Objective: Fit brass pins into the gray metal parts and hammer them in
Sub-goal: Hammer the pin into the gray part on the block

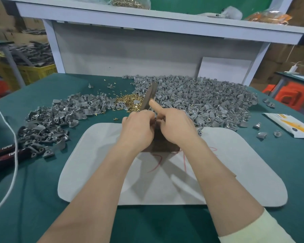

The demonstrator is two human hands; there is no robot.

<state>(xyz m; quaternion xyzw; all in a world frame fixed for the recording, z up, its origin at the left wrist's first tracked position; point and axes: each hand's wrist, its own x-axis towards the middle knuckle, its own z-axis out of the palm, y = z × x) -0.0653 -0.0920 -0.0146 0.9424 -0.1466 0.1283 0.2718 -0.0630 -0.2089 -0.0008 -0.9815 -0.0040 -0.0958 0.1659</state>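
My left hand (139,128) and my right hand (174,127) meet over a dark brown block (162,145) on a white mat (95,163). The left fingers are pinched on a small gray metal part (156,122), mostly hidden between the hands. A flat dark metal bar (150,95) sticks up and away from the right hand, whose forefinger lies stretched along it. Just beyond the hands lies a pile of brass pins (130,100). Heaps of gray metal parts spread to the left (51,123) and to the right (209,100).
The green tabletop (42,190) carries a white cord (14,141) and black tool handles (5,151) at the left, and a white and orange packet (290,124) at the right. A gray back panel (130,55) and a shelf (147,20) with bags rise behind.
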